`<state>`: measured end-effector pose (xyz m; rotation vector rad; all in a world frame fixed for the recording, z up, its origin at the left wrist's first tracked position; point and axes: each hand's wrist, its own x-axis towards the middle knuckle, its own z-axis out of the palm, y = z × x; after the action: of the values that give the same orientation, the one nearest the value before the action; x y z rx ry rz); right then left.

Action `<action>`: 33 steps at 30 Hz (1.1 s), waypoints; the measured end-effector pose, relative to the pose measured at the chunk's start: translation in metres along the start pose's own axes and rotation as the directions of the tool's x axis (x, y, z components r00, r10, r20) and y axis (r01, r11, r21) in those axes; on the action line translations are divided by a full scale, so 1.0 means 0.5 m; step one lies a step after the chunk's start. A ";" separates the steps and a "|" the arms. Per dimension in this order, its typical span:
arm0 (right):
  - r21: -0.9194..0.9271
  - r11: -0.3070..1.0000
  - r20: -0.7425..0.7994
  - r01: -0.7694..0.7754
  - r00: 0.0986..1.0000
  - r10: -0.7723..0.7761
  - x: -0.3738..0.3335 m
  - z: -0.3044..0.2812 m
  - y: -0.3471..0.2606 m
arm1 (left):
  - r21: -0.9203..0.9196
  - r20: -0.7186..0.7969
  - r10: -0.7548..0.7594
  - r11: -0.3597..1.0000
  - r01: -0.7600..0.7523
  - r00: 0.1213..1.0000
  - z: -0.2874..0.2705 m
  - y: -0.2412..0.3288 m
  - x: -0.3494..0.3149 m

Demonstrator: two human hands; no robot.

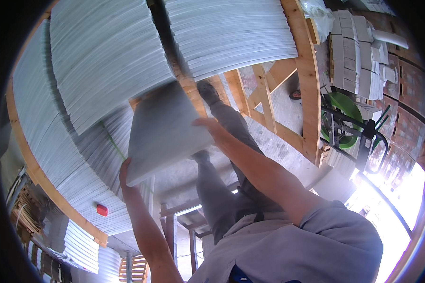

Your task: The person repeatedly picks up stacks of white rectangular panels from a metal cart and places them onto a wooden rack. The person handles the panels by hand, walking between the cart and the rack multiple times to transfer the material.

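Observation:
Between my two hands is a square grey-white stone tile (165, 134), blurred by motion and tilted. My left hand (125, 172) grips its near left edge, the fingers partly hidden behind it. At the right edge, my right hand (208, 128) grips with the fingertips on the upper face. Beyond the tile, tightly packed rows of similar pale tiles (108, 61) stand on edge in a wooden crate. Another row (231, 35) stands to the right of a dark gap, and a long row (61, 137) runs along the left.
The crate's wooden frame (311, 104) rises at the right. A small red object (102, 210) lies on the left row, and a green strap (112, 141) runs beside the tile. At right are a cart with a green reel (343, 120) and stacked white cartons (356, 52). A metal-framed stand (193, 226) is near my legs.

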<state>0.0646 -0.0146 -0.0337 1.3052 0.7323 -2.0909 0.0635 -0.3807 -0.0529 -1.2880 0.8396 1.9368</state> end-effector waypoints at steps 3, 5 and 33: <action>0.029 1.000 0.005 -0.007 1.000 0.007 0.014 0.002 0.013 | 0.013 -0.096 0.025 1.000 -0.024 0.995 -0.003 0.010 0.002; 0.065 0.998 0.015 0.010 1.000 -0.011 0.017 0.002 0.025 | 0.022 -0.099 0.006 1.000 -0.003 0.995 0.004 0.020 0.000; 0.161 0.986 0.048 0.040 0.998 -0.049 0.028 0.041 0.029 | -0.018 -0.163 0.117 0.992 -0.122 0.980 -0.037 0.066 0.040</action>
<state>0.0574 -0.0413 -0.0408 1.3240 0.5863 -2.2502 0.0404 -0.4110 -0.0725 -1.4570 0.9937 1.9619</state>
